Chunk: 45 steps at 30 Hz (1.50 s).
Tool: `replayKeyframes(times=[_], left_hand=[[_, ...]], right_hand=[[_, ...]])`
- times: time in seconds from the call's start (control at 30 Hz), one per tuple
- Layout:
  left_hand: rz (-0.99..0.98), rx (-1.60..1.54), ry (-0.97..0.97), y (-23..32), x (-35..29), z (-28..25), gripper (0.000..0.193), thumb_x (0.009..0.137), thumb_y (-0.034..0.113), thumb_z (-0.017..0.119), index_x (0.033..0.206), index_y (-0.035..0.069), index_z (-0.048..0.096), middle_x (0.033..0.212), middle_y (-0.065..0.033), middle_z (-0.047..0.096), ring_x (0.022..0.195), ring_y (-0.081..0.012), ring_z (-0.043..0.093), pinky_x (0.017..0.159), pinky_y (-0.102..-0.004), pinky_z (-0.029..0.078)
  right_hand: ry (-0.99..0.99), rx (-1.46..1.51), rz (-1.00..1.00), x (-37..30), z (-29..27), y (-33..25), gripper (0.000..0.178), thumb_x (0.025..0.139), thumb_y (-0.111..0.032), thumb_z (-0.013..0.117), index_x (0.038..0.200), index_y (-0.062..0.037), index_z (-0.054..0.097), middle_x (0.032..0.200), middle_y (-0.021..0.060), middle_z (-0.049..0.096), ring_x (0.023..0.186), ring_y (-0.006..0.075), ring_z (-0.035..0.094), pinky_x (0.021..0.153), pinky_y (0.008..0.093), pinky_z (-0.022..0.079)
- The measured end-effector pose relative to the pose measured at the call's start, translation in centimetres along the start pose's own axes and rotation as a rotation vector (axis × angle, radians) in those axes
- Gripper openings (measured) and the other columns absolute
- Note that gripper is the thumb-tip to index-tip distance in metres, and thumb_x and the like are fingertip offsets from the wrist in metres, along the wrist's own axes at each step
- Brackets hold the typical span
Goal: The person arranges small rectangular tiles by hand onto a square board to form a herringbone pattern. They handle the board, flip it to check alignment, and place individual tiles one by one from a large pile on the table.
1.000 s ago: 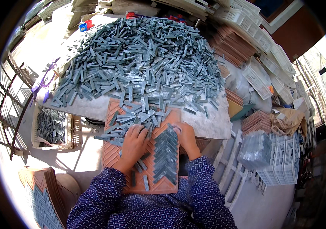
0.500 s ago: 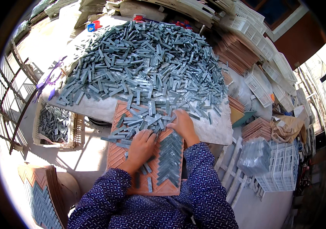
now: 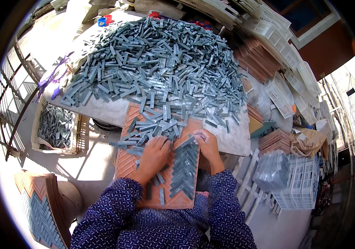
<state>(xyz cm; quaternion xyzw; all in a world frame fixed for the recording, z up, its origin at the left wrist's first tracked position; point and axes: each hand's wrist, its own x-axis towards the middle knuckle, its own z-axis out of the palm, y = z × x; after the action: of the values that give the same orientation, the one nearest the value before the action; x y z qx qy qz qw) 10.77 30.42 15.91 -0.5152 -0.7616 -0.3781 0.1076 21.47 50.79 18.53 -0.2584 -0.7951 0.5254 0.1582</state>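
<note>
An orange-brown tray with herringbone ridges point(image 3: 123, 166) rests before me, its far end on the table. On its right side, grey-green stone strips point(image 3: 183, 170) lie in a herringbone pattern. My right hand point(image 3: 209, 146) pinches thumb and forefinger at the end of a stone strip point(image 3: 189, 142), at the top of this pattern. My left hand point(image 3: 154, 155) is curled, fingers together, at the near edge of a heap of loose strips point(image 3: 161, 126) on the tray; whatever is under its fingertips is hidden. Several single strips point(image 3: 161, 196) lie below the left hand.
A large pile of strips point(image 3: 156, 62) covers the table point(image 3: 237, 143). A crate of strips point(image 3: 78, 135) stands at left, above a stack of filled trays point(image 3: 40, 207). White crates point(image 3: 298, 186) and more stacked trays point(image 3: 258, 60) stand at right.
My right hand has moved slightly right and nearer, from the heap's edge to the top of the laid pattern. My left hand stays by the heap. The whole view has shifted slightly.
</note>
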Motion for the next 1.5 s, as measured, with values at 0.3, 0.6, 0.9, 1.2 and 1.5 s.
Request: replayKeyframes(times=[0.3, 0.6, 0.9, 1.2, 1.5], left_hand=[[0.007, 0.002, -0.001, 0.3, 0.4, -0.2, 0.027, 0.075, 0.008, 0.064, 0.1, 0.002, 0.059, 0.107, -0.0111, 0.057, 0.104, -0.0287, 0.054, 0.091, -0.0387, 0.043], [0.018, -0.004, 0.011, 0.3, 0.4, -0.1, 0.024, 0.076, 0.009, 0.063, 0.099, 0.002, 0.06, 0.106, -0.0114, 0.058, 0.103, -0.0285, 0.054, 0.09, -0.0387, 0.044], [0.02, -0.001, 0.014, 0.4, 0.5, -0.1, 0.023, 0.077, 0.009, 0.063, 0.098, 0.002, 0.06, 0.105, -0.0114, 0.058, 0.102, -0.0282, 0.055, 0.089, -0.0382, 0.044], [0.024, 0.001, 0.017, 0.2, 0.5, -0.1, 0.024, 0.076, 0.01, 0.063, 0.099, 0.002, 0.059, 0.106, -0.0111, 0.058, 0.102, -0.0281, 0.055, 0.088, -0.0385, 0.044], [-0.004, -0.017, -0.073, 0.6, 0.5, -0.2, 0.033, 0.071, 0.013, 0.068, 0.101, 0.004, 0.058, 0.111, -0.0123, 0.056, 0.105, -0.0306, 0.052, 0.089, -0.041, 0.042]], right_hand=[[0.118, -0.06, 0.039, 0.7, 1.8, 1.2, 0.012, 0.086, -0.002, 0.056, 0.095, 0.0027, 0.064, 0.079, 0.0091, 0.066, 0.069, 0.012, 0.063, 0.061, 0.0252, 0.05], [0.294, -0.498, -0.239, 0.1, 3.7, -0.8, 0.014, 0.074, -0.007, 0.067, 0.084, 0.0022, 0.061, 0.081, 0.0187, 0.062, 0.076, 0.0385, 0.059, 0.067, 0.0412, 0.048], [0.204, -0.729, -0.324, -1.4, 4.6, -1.3, 0.025, 0.071, -0.01, 0.072, 0.091, -0.0006, 0.061, 0.089, 0.0185, 0.059, 0.086, 0.0384, 0.056, 0.072, 0.0443, 0.046], [0.27, -0.594, -0.292, 0.0, 2.3, -1.4, 0.032, 0.071, -0.013, 0.071, 0.099, -0.0029, 0.059, 0.084, 0.0162, 0.061, 0.078, 0.0353, 0.06, 0.068, 0.0425, 0.047], [0.086, -0.452, -0.242, 1.4, 4.7, -0.6, 0.05, 0.062, -0.009, 0.079, 0.105, -0.0059, 0.055, 0.082, 0.0138, 0.061, 0.08, 0.032, 0.06, 0.068, 0.0405, 0.047]])
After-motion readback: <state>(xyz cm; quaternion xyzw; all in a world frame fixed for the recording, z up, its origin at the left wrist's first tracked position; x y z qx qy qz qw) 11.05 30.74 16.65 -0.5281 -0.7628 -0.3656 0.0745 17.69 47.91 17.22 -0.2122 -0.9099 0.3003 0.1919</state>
